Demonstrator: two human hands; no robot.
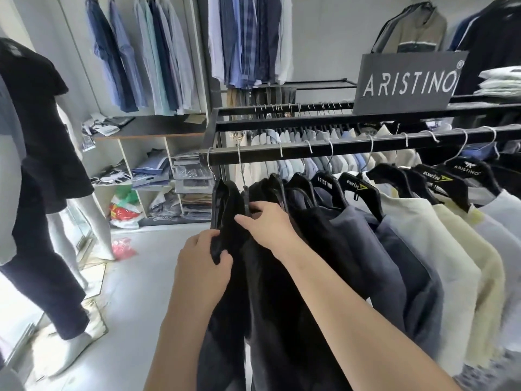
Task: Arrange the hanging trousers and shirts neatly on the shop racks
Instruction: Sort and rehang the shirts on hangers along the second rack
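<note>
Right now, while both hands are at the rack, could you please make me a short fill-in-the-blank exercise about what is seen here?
1. The left hand grips the ___ garment at the left end of the rail.
2. The right hand holds the top of the next garment, just under its metal ___.
3. The grey sign above the rail reads ___.
4. The mannequin stands on the picture's ___ side.

Missing words: black; hook; ARISTINO; left.

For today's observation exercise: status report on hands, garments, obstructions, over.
Left hand grips end black garment. Right hand on next dark garment, grip unclear. Both garments on the rail. Nothing blocking the hands.
</note>
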